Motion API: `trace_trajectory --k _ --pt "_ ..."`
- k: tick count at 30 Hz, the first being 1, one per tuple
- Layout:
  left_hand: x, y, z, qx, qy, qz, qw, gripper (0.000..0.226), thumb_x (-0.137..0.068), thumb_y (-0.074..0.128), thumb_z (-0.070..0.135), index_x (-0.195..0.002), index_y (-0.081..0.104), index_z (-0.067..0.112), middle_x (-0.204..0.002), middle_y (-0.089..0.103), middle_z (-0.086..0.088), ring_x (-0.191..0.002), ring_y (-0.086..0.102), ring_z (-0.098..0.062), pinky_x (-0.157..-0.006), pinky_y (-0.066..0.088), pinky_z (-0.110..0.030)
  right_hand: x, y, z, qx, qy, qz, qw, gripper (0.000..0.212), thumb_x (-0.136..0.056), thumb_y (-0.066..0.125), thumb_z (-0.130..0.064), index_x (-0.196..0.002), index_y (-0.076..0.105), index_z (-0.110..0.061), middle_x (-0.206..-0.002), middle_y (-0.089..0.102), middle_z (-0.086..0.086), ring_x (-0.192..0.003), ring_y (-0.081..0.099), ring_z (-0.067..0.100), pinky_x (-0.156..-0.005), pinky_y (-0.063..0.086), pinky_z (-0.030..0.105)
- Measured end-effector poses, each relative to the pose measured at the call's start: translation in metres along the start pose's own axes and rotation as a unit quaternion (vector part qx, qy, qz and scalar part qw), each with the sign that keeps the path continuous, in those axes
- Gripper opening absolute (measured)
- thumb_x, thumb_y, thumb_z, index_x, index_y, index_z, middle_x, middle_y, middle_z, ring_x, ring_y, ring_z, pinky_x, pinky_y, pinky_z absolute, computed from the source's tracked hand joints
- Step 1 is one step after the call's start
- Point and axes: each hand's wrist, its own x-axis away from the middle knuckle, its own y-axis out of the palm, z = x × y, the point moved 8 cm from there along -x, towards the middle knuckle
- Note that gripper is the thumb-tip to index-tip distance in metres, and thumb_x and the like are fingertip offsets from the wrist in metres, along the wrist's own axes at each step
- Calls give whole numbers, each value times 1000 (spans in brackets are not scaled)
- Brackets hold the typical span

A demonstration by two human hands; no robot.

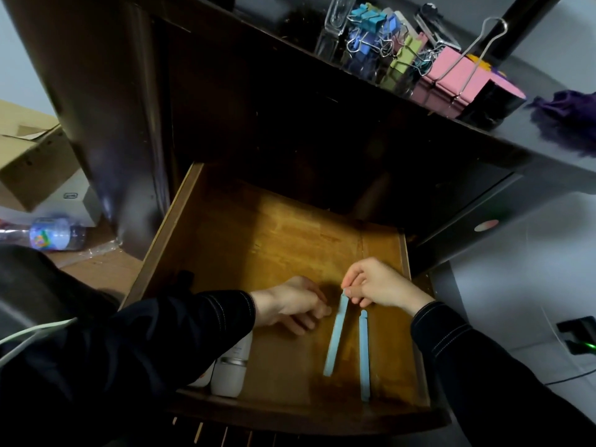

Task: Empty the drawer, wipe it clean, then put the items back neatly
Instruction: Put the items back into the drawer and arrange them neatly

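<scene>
The wooden drawer (232, 240) is pulled out below the desk. Two light blue sticks lie on its floor at the right. My right hand (380, 285) pinches the top end of the tilted blue stick (335, 337). The second blue stick (364, 356) lies straight beside it, near the drawer's right wall. My left hand (290, 304) rests on the drawer floor just left of the sticks, fingers loosely curled, nothing visible in it. Under my left sleeve, in the drawer's front left corner, stands a white bottle (232, 369) with another white item next to it.
On the desktop above sit a clear jar (335, 24), a heap of coloured binder clips (380, 33), a big pink binder clip (451, 79) and a purple cloth (567, 114). A cardboard box (29, 156) and a plastic bottle (48, 235) lie on the floor at left.
</scene>
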Motion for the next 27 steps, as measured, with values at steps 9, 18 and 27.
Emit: trace_trajectory --k 9,18,27 --pt "-6 -10 0 -66 15 40 997 19 -96 59 20 -112 68 17 -107 69 -11 -86 65 -19 -72 59 -32 -5 20 -1 324 -19 -48 945 17 -96 55 -7 -89 69 -14 -93 72 2 -86 67 18 -78 59 37" --pt "-8 -9 -1 -44 6 33 998 20 -95 57 19 -109 68 10 -85 63 -5 -74 60 -19 -60 52 -31 -7 20 -4 353 -56 -73 931 17 -94 58 -2 -83 68 -11 -87 69 -1 -81 66 16 -73 57 32" --pt "-5 -9 3 -32 10 28 999 19 -97 58 18 -110 68 8 -88 63 -6 -74 57 -20 -57 51 -31 0 37 -4 475 -74 -66 874 19 -95 54 -3 -105 63 -16 -107 67 7 -97 64 29 -79 51 38"
